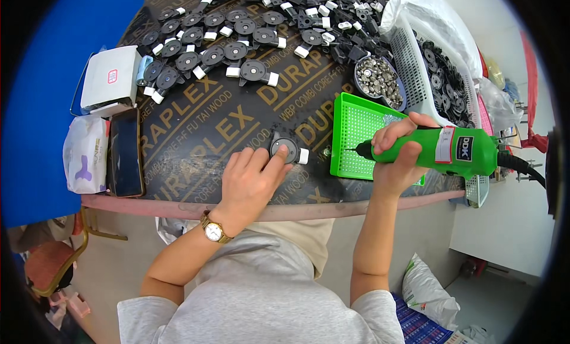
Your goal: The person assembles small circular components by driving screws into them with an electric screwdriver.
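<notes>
My left hand [252,176] rests on the table near its front edge, its fingers bent. The index fingertip presses on the face of a black round plastic part [292,152], which lies flat with a white tab on its right side; where the thumb touches is hidden. Wrapped around a green electric screwdriver [451,151] is my right hand [396,148]. The tool lies level, and its thin bit points left above a shallow green perforated tray [362,109]. A small shiny piece [326,151] sits between the black part and the tray.
Many similar black parts [253,70] with white tabs spread over the far table. Behind the tray stand a bowl of metal pieces [378,81] and a white basket [409,65] of black discs. A phone [126,154], tissue pack [86,154] and white box [111,76] line the left.
</notes>
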Action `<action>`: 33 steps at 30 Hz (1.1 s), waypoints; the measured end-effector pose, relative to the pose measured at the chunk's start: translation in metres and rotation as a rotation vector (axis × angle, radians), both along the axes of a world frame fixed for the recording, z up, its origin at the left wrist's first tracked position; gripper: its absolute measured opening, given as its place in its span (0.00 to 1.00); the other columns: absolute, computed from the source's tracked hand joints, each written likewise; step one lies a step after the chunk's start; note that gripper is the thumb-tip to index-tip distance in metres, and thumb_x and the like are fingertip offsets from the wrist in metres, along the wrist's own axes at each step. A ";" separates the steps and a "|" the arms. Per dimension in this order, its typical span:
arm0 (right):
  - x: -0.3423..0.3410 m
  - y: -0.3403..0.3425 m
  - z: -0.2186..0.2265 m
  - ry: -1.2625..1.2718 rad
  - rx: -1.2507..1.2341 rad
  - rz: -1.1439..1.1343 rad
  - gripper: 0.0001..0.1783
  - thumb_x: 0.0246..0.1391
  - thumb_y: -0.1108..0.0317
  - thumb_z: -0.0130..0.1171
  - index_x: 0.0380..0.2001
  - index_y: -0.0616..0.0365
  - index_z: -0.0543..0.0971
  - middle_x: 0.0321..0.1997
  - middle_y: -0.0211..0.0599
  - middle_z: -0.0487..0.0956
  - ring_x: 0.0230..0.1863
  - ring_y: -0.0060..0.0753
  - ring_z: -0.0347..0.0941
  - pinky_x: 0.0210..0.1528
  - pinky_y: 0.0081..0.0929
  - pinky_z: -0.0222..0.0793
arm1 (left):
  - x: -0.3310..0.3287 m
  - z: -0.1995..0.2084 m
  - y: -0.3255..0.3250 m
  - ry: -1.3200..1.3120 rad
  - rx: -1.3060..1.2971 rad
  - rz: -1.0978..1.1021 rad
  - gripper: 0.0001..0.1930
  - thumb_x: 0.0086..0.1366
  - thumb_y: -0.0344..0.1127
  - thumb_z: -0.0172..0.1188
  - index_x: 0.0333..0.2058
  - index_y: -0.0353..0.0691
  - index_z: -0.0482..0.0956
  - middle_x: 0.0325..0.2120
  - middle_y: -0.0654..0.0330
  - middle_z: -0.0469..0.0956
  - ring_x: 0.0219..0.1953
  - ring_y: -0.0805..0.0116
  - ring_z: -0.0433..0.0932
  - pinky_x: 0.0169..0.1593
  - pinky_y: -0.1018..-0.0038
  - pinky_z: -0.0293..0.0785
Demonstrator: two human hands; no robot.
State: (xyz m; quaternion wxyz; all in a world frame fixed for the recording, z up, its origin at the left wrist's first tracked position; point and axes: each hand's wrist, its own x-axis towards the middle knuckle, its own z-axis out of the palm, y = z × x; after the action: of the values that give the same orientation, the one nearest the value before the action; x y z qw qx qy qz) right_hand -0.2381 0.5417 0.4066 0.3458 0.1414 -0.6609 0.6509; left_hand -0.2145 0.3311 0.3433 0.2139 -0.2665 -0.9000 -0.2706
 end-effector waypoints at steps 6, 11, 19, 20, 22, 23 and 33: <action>0.003 -0.005 -0.003 -0.013 0.040 -0.010 0.30 0.53 0.48 0.59 0.45 0.62 0.65 0.19 0.33 0.67 0.16 0.22 0.62 0.18 0.20 0.60 | -0.001 0.002 0.000 -0.017 0.005 -0.005 0.17 0.48 0.33 0.67 0.40 0.42 0.78 0.20 0.63 0.65 0.24 0.65 0.66 0.29 0.70 0.64; 0.002 -0.007 -0.003 -0.051 0.033 -0.044 0.30 0.52 0.48 0.59 0.45 0.61 0.65 0.19 0.32 0.67 0.17 0.22 0.63 0.18 0.21 0.60 | -0.001 0.008 -0.002 -0.129 0.032 0.018 0.15 0.48 0.32 0.68 0.37 0.40 0.78 0.26 0.61 0.70 0.29 0.62 0.70 0.32 0.69 0.67; 0.005 -0.013 0.027 0.068 -0.066 0.018 0.33 0.53 0.45 0.57 0.47 0.65 0.64 0.16 0.32 0.68 0.16 0.22 0.64 0.18 0.19 0.63 | -0.004 0.005 -0.005 -0.176 0.214 -0.105 0.11 0.48 0.30 0.67 0.29 0.39 0.74 0.44 0.54 0.72 0.46 0.52 0.72 0.45 0.63 0.69; 0.006 -0.020 0.031 0.079 -0.063 0.012 0.35 0.53 0.42 0.55 0.47 0.64 0.63 0.15 0.32 0.67 0.14 0.23 0.63 0.17 0.19 0.63 | -0.004 0.003 -0.005 -0.183 0.223 -0.112 0.12 0.48 0.31 0.68 0.29 0.39 0.73 0.43 0.55 0.72 0.47 0.52 0.71 0.45 0.63 0.69; 0.007 -0.039 0.030 0.100 -0.109 0.103 0.36 0.52 0.40 0.54 0.47 0.65 0.63 0.16 0.33 0.68 0.13 0.24 0.63 0.16 0.20 0.64 | -0.003 -0.002 -0.005 -0.180 0.258 -0.123 0.11 0.48 0.31 0.68 0.29 0.40 0.74 0.43 0.55 0.71 0.48 0.52 0.71 0.44 0.63 0.69; 0.007 -0.049 0.027 0.086 -0.141 0.152 0.38 0.50 0.40 0.57 0.47 0.64 0.62 0.16 0.33 0.70 0.13 0.25 0.65 0.16 0.21 0.65 | -0.004 -0.003 -0.007 -0.173 0.244 -0.123 0.12 0.48 0.32 0.68 0.29 0.40 0.74 0.43 0.55 0.71 0.47 0.53 0.72 0.44 0.63 0.70; 0.001 -0.082 0.014 -0.059 -0.006 0.237 0.38 0.48 0.37 0.56 0.47 0.60 0.63 0.16 0.30 0.68 0.13 0.22 0.62 0.17 0.21 0.62 | -0.004 0.001 -0.010 -0.194 0.234 -0.108 0.13 0.49 0.33 0.66 0.30 0.40 0.70 0.42 0.56 0.71 0.46 0.57 0.72 0.42 0.65 0.69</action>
State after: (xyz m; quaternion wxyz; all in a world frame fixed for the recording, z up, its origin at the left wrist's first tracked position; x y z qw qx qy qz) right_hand -0.2372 0.4600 0.4203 0.2471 0.1984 -0.6474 0.6932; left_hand -0.2186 0.3212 0.3439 0.1407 -0.2602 -0.8633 -0.4090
